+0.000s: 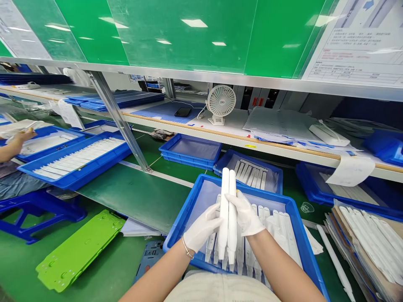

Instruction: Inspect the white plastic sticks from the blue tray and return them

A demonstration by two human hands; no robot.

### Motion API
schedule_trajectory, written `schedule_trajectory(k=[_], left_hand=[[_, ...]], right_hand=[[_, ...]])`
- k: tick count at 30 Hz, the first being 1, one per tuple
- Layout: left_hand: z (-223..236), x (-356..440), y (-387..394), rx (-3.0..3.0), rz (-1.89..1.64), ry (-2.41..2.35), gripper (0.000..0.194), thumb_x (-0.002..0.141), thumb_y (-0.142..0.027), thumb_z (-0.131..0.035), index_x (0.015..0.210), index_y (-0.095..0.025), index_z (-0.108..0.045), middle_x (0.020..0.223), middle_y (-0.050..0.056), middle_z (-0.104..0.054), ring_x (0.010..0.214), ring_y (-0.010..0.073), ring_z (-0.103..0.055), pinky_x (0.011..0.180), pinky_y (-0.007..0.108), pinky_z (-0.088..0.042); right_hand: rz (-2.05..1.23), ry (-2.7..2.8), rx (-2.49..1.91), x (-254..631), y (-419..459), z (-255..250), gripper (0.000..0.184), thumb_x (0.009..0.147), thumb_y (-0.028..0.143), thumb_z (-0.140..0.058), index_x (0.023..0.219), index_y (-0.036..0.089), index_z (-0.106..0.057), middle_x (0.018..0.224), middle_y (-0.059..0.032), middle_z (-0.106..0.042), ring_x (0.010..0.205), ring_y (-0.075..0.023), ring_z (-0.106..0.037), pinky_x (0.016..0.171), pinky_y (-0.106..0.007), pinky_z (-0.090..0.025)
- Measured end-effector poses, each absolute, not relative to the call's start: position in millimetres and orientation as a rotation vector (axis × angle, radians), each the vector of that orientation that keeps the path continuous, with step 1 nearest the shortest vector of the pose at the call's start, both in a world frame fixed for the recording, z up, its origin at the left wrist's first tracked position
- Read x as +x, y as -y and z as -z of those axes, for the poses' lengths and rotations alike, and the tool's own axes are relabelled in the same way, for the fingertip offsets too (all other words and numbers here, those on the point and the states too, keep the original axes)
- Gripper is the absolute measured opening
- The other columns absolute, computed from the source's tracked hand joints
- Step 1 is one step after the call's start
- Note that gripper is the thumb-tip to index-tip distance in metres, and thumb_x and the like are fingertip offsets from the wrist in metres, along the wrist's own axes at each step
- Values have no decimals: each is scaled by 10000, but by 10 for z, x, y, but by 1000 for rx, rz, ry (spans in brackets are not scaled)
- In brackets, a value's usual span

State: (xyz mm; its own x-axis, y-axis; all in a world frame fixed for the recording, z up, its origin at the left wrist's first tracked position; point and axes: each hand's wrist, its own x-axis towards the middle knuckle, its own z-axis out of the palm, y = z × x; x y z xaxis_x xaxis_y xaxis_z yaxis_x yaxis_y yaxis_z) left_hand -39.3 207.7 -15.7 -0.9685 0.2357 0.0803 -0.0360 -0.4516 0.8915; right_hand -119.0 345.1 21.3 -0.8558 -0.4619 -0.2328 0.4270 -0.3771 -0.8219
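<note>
Both my hands wear white gloves and hold two long white plastic sticks [228, 197] upright, side by side, above a blue tray [189, 209]. My left hand [201, 231] grips the left stick around its middle. My right hand [246, 214] grips the right stick a bit higher. In the tray below lies a row of several more white sticks [277, 226] on a pale liner.
A blue tray of grey parts [252, 173] and an empty blue tray [190, 150] stand behind. Stacked sheets with white sticks [374, 247] lie at right, a green plate [78, 249] at left. Another person's arm [12, 144] reaches over blue trays far left. A small fan [221, 102] stands on the shelf.
</note>
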Motion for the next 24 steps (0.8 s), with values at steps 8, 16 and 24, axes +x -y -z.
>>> schedule_trajectory(k=[8, 16, 24], left_hand=[[316, -129, -2254, 63, -2345, -1118, 760, 750, -358, -859, 1365, -103, -493, 1281, 197, -541, 1065, 251, -644, 942, 429, -507], [247, -91, -2206, 83, -2327, -1108, 750, 817, -364, -805, 1432, -110, -459, 1415, 264, -473, 1210, 330, -592, 1022, 523, -468], [269, -116, -2324, 47, -2274, -1278, 730, 630, -361, -899, 1200, -19, -598, 930, 186, -648, 778, 174, -654, 714, 286, -540]], right_hand=[[2247, -1428, -33, -1251, -3441, -302, 612, 715, 398, -855, 1099, 152, -447, 839, -22, -530, 719, -156, -552, 695, -346, -483], [2267, -1590, 0, -1188, -3459, -332, 462, 844, 402, -764, 1102, 170, -460, 857, -5, -527, 736, -130, -544, 706, -311, -490], [2266, -1739, 43, -1162, -3420, -293, 433, 883, 466, -713, 1085, 195, -443, 829, 8, -516, 701, -108, -547, 681, -271, -489]])
